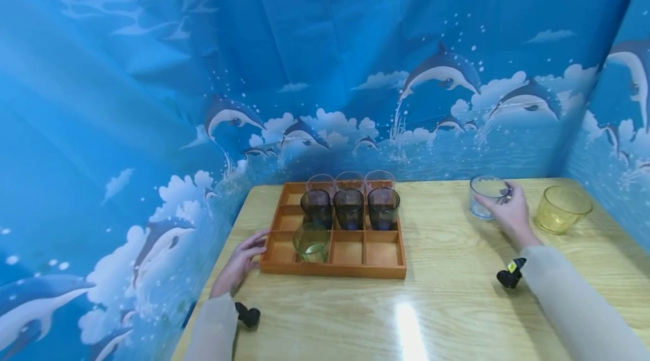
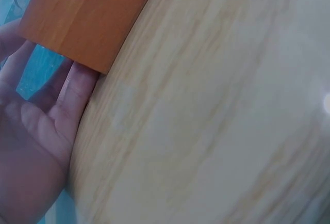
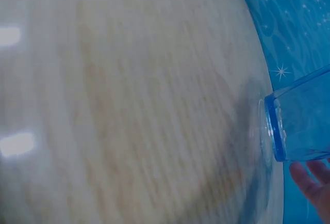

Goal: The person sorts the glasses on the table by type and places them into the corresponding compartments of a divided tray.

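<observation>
My left hand (image 1: 241,262) touches the left side of a wooden compartment tray (image 1: 350,271), its fingers fairly straight along the edge in the left wrist view. Three clear glasses (image 1: 380,179) stand in the tray's back row, partly hidden by three dark grey glasses (image 1: 348,208) in the row ahead. A green glass (image 1: 311,242) sits in the front row, left of the middle. Away to the right, my right hand (image 1: 510,214) grips a clear bluish glass (image 1: 482,208) by its side. In the right wrist view the glass (image 3: 304,118) shows its base, with only some fingertips visible.
A yellow glass (image 1: 561,211) stands on the wooden table (image 1: 452,293) just right of my right hand. Blue dolphin-print sheeting (image 1: 325,67) hangs behind the table and along both sides.
</observation>
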`<state>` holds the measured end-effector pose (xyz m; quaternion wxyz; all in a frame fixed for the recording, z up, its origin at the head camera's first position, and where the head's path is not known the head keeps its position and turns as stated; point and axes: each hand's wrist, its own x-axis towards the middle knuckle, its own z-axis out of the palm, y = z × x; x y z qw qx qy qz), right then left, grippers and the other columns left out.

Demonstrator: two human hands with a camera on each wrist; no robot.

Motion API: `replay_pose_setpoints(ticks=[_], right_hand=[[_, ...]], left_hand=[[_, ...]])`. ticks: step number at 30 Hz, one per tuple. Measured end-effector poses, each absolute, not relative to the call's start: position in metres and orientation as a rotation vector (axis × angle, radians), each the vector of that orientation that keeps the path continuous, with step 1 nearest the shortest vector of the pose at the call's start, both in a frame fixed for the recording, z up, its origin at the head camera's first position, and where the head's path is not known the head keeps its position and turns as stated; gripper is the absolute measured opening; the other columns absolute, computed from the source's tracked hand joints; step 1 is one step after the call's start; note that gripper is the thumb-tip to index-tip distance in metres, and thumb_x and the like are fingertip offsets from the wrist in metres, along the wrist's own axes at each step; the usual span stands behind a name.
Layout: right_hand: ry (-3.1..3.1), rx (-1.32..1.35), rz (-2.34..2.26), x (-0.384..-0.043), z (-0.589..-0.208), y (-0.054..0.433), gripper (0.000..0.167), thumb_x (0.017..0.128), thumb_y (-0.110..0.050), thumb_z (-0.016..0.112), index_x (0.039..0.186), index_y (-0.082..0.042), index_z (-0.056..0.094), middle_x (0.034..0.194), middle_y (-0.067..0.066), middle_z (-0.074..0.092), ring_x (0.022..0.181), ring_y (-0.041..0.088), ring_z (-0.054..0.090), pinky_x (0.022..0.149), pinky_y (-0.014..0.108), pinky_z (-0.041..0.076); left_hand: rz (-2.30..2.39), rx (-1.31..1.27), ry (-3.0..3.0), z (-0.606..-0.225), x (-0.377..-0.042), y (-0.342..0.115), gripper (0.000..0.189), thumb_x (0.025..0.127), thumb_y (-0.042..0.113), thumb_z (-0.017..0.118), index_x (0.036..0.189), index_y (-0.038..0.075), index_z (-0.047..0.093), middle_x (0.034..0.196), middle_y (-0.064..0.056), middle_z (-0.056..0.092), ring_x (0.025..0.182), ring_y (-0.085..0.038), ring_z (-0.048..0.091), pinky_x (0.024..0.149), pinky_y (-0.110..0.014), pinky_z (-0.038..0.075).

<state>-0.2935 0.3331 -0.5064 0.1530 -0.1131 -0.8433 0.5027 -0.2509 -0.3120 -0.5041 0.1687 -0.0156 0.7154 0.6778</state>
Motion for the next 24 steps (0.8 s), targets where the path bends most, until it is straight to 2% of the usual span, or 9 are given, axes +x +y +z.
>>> replay_pose_setpoints(ticks=[5,7,11,24], right_hand=[[-2.422,-0.247,1.359,-0.287,-0.508,0.327,0.098,0.08,-0.046,0.068,0.144,0.002,0.013,0.135,0.03,0.03,0.117,0.044,0.033,0.09,0.057,0.031],[-2.434,-0.226,1.337,-0.284,-0.508,0.325,0.096,0.081,-0.046,0.067,0.144,0.002,0.014,0.134,0.03,0.031,0.114,0.042,0.034,0.083,0.051,0.035],[-2.46,-0.202,1.313,-0.278,-0.508,0.32,0.094,0.081,-0.046,0.067,0.144,0.003,0.016,0.13,0.029,0.035,0.11,0.04,0.036,0.075,0.041,0.034],[-2.387,-0.156,1.443,-0.257,-0.495,0.288,0.086,0.082,-0.037,0.069,0.143,-0.001,0.021,0.129,0.021,0.044,0.105,0.025,0.042,0.077,0.027,0.036]], left_hand=[[1.933,-0.039,2.031,-0.506,-0.252,-0.313,0.049,0.094,0.015,0.053,0.141,0.015,0.041,0.145,-0.009,0.03,0.127,-0.029,0.03,0.082,-0.038,0.042],[1.946,-0.05,2.047,-0.513,-0.255,-0.314,0.049,0.093,0.016,0.055,0.14,0.016,0.042,0.144,-0.009,0.031,0.126,-0.029,0.031,0.08,-0.038,0.043],[1.969,-0.073,2.08,-0.527,-0.259,-0.315,0.05,0.09,0.019,0.057,0.138,0.019,0.045,0.141,-0.007,0.035,0.124,-0.028,0.033,0.079,-0.038,0.043],[1.953,-0.085,2.107,-0.529,-0.26,-0.316,0.049,0.089,0.021,0.058,0.138,0.021,0.046,0.14,-0.006,0.037,0.124,-0.028,0.034,0.08,-0.038,0.043]])
